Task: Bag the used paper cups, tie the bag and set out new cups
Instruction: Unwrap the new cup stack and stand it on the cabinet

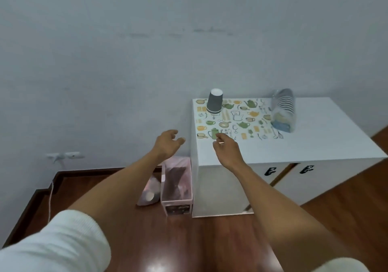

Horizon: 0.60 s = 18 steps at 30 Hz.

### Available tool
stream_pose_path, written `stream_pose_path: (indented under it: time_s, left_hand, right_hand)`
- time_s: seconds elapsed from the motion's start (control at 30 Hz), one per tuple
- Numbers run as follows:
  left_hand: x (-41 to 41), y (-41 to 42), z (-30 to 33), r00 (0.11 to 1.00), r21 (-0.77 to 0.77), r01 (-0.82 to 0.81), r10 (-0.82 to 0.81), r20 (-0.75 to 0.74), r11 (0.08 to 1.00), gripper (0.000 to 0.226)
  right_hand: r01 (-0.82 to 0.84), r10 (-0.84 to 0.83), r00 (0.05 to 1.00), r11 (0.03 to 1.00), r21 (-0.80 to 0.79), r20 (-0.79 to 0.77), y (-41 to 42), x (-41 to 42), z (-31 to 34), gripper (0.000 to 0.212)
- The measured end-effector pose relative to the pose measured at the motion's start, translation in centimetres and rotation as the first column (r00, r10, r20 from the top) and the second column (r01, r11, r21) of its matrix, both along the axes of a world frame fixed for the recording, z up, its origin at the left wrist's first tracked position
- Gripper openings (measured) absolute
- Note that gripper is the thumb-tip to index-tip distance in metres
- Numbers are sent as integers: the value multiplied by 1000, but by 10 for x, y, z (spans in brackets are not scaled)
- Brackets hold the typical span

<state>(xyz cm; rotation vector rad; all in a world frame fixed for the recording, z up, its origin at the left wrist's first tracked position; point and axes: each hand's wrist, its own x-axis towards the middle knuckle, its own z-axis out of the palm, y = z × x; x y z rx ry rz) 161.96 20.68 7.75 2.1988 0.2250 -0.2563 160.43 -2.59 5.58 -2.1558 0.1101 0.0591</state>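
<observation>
A grey paper cup (214, 101) stands upside down at the back left corner of the patterned mat (237, 120) on the white cabinet (315, 141). A plastic sleeve of stacked new cups (283, 110) lies at the mat's right edge. On the floor left of the cabinet stands a small bin lined with a pink bag (176, 184), and beside it lies a tied pink bag with a cup showing through (149, 192). My left hand (168, 143) hovers open above the bin. My right hand (226, 148) is over the mat's front edge, fingers loosely curled, holding nothing.
The cabinet stands against a pale wall with two front doors with dark handles (270, 171). A wall socket with a white cable (63, 156) is low on the left. The floor is glossy dark wood (189, 240).
</observation>
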Motion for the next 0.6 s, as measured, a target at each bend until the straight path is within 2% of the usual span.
stream_pose_path:
  time_s: [0.3, 0.6]
  left_hand:
    - [26, -151, 20, 997, 7, -29, 28, 66, 1000, 57]
    - [64, -262, 19, 998, -4, 48, -47, 45, 999, 56]
  right_hand:
    - [-34, 35, 999, 999, -20, 33, -160, 46, 12, 44]
    - [32, -31, 993, 999, -9, 110, -269, 93, 20, 40]
